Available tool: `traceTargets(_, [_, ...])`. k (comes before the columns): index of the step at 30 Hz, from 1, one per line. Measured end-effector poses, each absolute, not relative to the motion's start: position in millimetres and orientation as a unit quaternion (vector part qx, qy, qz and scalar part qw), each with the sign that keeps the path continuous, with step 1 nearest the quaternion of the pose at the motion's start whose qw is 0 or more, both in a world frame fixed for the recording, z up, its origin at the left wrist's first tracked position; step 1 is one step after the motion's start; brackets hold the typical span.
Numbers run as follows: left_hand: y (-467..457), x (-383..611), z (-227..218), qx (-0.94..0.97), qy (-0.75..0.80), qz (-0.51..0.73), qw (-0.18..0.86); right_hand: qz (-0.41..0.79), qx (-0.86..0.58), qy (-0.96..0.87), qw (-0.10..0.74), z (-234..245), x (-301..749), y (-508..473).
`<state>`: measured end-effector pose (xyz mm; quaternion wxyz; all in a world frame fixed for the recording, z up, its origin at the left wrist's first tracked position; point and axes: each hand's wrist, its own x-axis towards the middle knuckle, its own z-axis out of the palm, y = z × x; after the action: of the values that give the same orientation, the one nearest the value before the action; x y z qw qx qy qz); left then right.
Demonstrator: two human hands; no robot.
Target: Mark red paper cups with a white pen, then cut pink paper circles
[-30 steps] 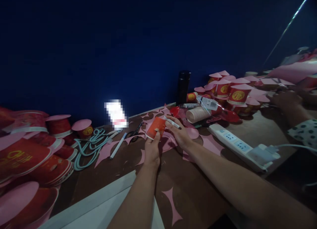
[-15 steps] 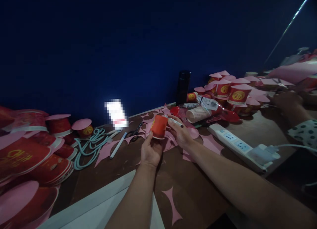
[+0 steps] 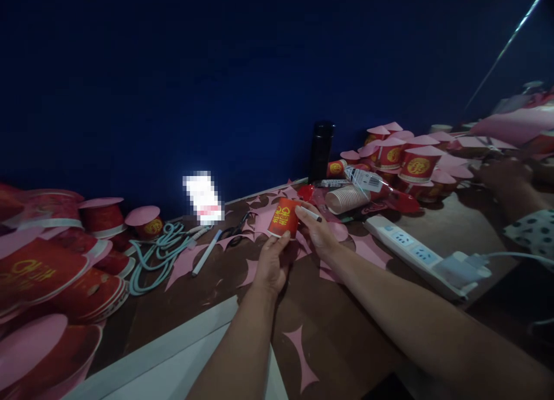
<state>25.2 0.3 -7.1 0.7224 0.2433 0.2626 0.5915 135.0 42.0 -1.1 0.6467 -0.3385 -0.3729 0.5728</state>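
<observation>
My left hand (image 3: 272, 262) grips a small red paper cup (image 3: 283, 217) with a yellow emblem, held just above the brown table (image 3: 346, 331). My right hand (image 3: 319, 230) touches the cup's right side and pinches a white pen (image 3: 309, 214) between its fingers. Pink paper scraps (image 3: 264, 220) lie under and around both hands.
Red cups with pink lids are piled at the left (image 3: 52, 261) and back right (image 3: 411, 160). A sleeve of stacked cups (image 3: 348, 199), a black bottle (image 3: 321, 150), scissors (image 3: 236, 231), a teal cord (image 3: 158, 253) and a white power strip (image 3: 415, 254) lie around. Another person's hand (image 3: 504, 178) works at right.
The cup has turned in my left hand, bringing its yellow emblem into view, and has shifted slightly right. My right hand stays against it with the pen.
</observation>
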Motion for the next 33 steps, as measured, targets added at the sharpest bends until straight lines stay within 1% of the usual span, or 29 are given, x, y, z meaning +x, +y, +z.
traceTargets(5, [4.8,16.9,-4.8,0.127,0.217,0.621,0.742,0.572,-0.344,-0.348,0.659,3.7,132.7,39.7])
traceTargets(9, [6.7,14.1,-6.3,0.111,0.227,0.625,0.739,0.562,-0.343,-0.347,0.668,3.0,132.5,40.5])
traceTargets(16, [6.6,20.7,-11.6,0.205,0.286,0.627,0.695,0.541,-0.356,-0.380,0.661,-4.5,134.1,43.4])
traceTargets(21, [5.1,25.6,-20.3,0.354,0.372,0.583,0.629,0.539,-0.348,-0.372,0.671,-5.7,134.7,46.3])
traceTargets(23, [3.5,26.8,-19.7,0.369,0.380,0.567,0.631,0.545,-0.352,-0.368,0.667,-4.4,134.7,46.1])
traceTargets(28, [4.0,20.3,-9.0,0.197,0.240,0.596,0.740,0.560,-0.342,-0.363,0.662,-0.1,132.5,42.0])
traceTargets(30, [6.5,15.3,-7.2,0.142,0.222,0.603,0.753,0.559,-0.335,-0.368,0.663,-0.2,131.8,41.3])
traceTargets(33, [9.2,12.4,-9.1,0.112,0.239,0.615,0.743,0.555,-0.330,-0.374,0.666,-3.2,132.2,42.7])
